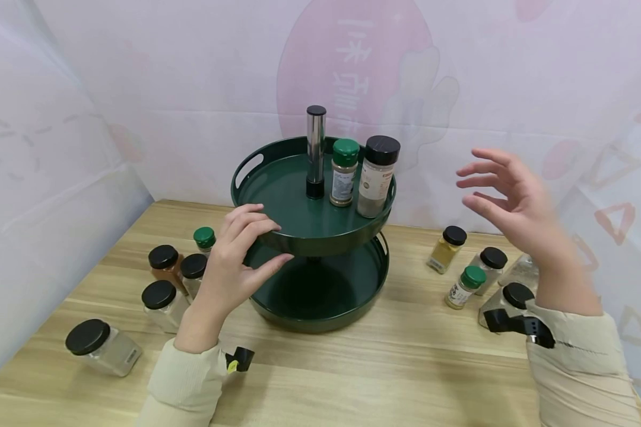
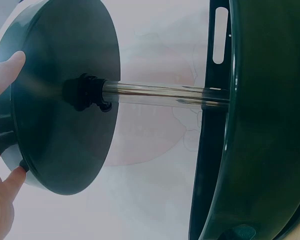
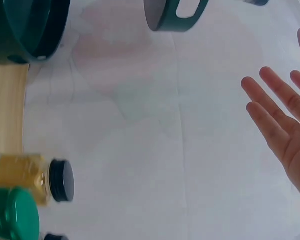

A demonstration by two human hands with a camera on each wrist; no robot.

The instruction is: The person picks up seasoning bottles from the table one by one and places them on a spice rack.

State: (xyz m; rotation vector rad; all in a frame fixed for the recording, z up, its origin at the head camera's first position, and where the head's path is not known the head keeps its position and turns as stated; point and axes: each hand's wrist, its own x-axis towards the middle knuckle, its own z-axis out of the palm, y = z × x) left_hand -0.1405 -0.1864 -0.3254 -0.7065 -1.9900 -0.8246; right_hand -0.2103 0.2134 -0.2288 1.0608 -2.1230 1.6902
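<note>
A dark green two-tier round tray stand (image 1: 312, 237) has a chrome centre post (image 1: 316, 148). My left hand (image 1: 240, 255) grips the front left of its upper tier, fingers over the rim and thumb below. In the left wrist view the thumb (image 2: 10, 72) lies against the upper tier's underside (image 2: 65, 140). On that tier stand a green-capped spice jar (image 1: 343, 175) and a taller black-capped shaker (image 1: 377, 178), side by side right of the post. My right hand (image 1: 518, 201) is raised at the right with nothing in it, fingers loosely bent, apart from the stand.
Several black-capped jars (image 1: 162, 302) and a green-capped one (image 1: 204, 238) stand left of the stand; one jar (image 1: 104, 349) leans nearer the front. At the right are a yellow spice jar (image 1: 445, 250), a small green-capped jar (image 1: 463, 288) and several more. White printed cloth (image 1: 203, 65) hangs behind.
</note>
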